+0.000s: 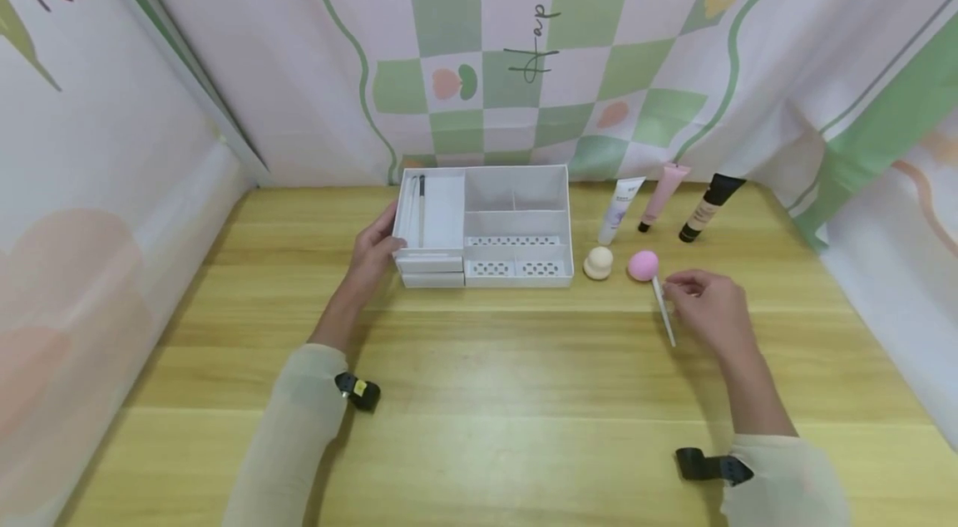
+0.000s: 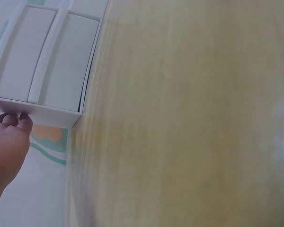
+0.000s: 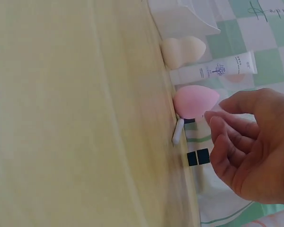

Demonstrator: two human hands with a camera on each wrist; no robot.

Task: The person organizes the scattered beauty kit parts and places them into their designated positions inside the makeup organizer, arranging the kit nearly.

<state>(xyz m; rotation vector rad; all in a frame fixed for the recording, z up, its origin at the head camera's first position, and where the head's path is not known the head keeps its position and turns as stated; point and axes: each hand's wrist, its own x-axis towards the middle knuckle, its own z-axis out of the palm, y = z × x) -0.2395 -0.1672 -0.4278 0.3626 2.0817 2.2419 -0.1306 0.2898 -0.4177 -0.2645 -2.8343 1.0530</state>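
Note:
A white desk organizer [image 1: 518, 248] with compartments and two small drawers [image 2: 66, 61] stands at the back of the table. My left hand [image 1: 374, 247] holds its left side, thumb over the top edge and fingertips against the outer wall. A pink egg-shaped makeup sponge [image 1: 643, 266] lies right of the organizer, and a thin white stick [image 1: 664, 312] lies on the table in front of it. Beside them is my right hand [image 1: 707, 307], fingers loosely bent with nothing between them; in the right wrist view its thumb and fingertips are close to the sponge.
A cream gourd-shaped sponge [image 1: 598, 263] sits between the organizer and pink sponge. Behind stand a white tube [image 1: 620, 211], a pink tube [image 1: 664, 196] and a black-capped beige tube [image 1: 709, 208]. Two slim sticks [image 1: 422, 211] lie in the organizer's left top. Patterned curtains [image 1: 516, 36] hang behind.

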